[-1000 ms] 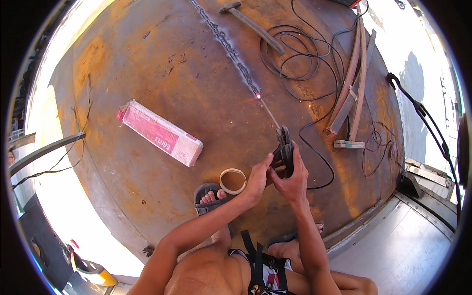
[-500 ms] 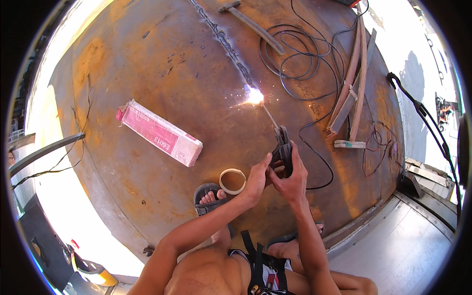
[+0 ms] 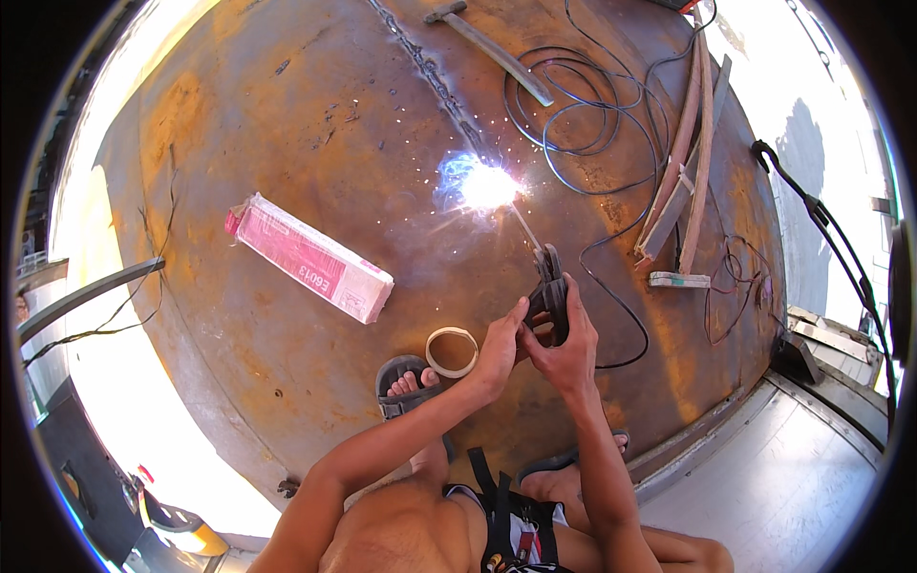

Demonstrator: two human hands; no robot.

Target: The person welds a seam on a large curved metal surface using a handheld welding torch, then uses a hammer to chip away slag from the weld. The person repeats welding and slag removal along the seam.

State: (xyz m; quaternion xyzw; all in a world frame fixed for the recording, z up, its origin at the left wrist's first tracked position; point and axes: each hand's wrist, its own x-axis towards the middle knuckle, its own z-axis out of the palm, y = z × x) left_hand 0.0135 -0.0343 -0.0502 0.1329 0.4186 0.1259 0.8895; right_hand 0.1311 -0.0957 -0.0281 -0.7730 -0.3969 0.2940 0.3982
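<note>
Both hands are closed round a black electrode holder, my left hand on its left side and my right hand on its right. A thin welding rod sticks out of its jaws, up and to the left. At the rod's tip burns a bright welding arc that throws sparks and bluish smoke and hides the metal under it. From the arc a dark weld seam runs away across the rusty steel plate.
A pink and white box lies at left, a tape roll by my left foot. A hammer, coiled black cable and wooden strips lie at the far right. A metal bar juts in from the left.
The arc glow has grown larger and brighter, with more sparks and bluish smoke spreading to its left. My hands and the electrode holder have hardly moved.
</note>
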